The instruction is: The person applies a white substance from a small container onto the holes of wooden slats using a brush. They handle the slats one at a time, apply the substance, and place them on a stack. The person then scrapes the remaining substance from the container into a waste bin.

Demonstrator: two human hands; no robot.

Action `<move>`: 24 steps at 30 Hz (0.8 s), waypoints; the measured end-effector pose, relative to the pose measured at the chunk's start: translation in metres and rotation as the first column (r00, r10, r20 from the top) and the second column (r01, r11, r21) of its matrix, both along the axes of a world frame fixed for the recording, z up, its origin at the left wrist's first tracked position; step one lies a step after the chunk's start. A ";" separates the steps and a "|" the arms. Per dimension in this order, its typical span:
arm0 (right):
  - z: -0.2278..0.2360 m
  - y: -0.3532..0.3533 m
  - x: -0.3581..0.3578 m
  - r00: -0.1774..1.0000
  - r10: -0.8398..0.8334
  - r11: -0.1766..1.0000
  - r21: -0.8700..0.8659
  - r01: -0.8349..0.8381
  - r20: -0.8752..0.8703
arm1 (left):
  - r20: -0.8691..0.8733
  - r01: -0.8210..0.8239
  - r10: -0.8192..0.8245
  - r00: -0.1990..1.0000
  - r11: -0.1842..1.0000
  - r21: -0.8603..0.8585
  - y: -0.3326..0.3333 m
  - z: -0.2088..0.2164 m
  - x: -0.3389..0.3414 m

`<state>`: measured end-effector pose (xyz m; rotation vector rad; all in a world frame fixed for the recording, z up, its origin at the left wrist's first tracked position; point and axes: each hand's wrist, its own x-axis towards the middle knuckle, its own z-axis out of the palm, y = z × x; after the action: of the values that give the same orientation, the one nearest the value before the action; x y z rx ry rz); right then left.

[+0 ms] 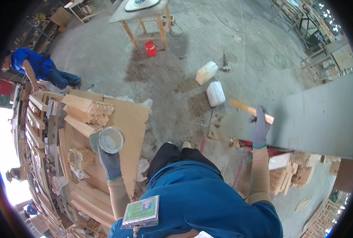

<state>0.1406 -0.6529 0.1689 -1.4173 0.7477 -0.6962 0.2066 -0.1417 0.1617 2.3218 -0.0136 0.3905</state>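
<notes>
My left hand [110,162], in a grey glove, is wrapped round a round pot [111,139] with a whitish inside and a crusted rim. The pot is above the cardboard-covered table [132,123] on the left. My right hand [260,129], gloved too, is stretched forward and closed round a short wooden strip [244,106]. That strip lies crosswise in the fingers, with both ends sticking out. Beyond the pot sits a stack of pale wooden pieces [91,111], and left of it a straw-coloured block-shaped bundle [81,157].
Wooden boards [91,204] lie along the left side. A large grey panel [307,115] stands at the right, above piled wood [293,172]. Two white jugs [215,94] and a red bucket [150,48] are on the floor ahead. A person in blue [35,65] leans at the far left.
</notes>
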 end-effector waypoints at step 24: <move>0.030 -0.096 0.446 0.978 0.203 0.861 -0.482 -0.161 0.036 | -0.180 -0.211 -0.296 0.938 -0.075 -0.975 -0.166 0.003 0.454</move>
<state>0.5868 -0.7490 0.1989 -1.8676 0.3729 -0.8218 0.6606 -0.3078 0.1650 0.7067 0.2988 -0.1338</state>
